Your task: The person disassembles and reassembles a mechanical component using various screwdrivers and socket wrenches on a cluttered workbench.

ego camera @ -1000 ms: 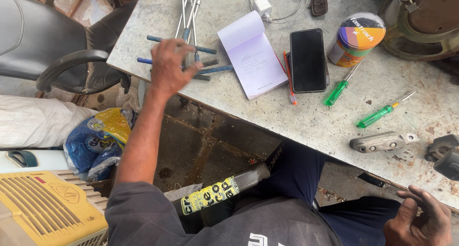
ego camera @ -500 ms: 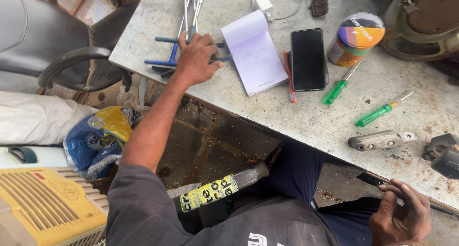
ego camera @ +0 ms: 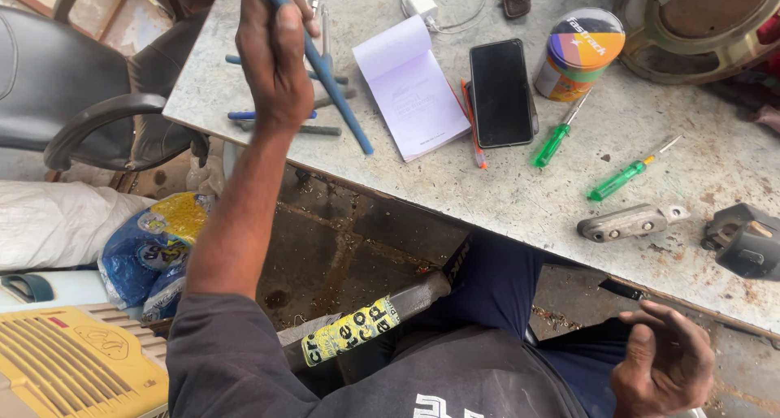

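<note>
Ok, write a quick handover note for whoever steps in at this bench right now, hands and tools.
Left hand: lifted over the table's left end, fingers closed round a long blue rod.
Right hand: empty, fingers half curled, below the table edge.
On the table: more blue and grey rods under the left hand, notepad, black phone, two green screwdrivers.
Done: one rod in hand. Left: the other rods lie untouched.

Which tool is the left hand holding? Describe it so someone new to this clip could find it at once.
Start at the grey worktable and go to its left end, beside the open notepad. There the left hand grips a long blue-handled tool, slanting down towards the table edge. Unlike the similar blue tools lying flat on the tabletop, it is lifted in a fist, and it is far longer than the green screwdrivers.
</note>
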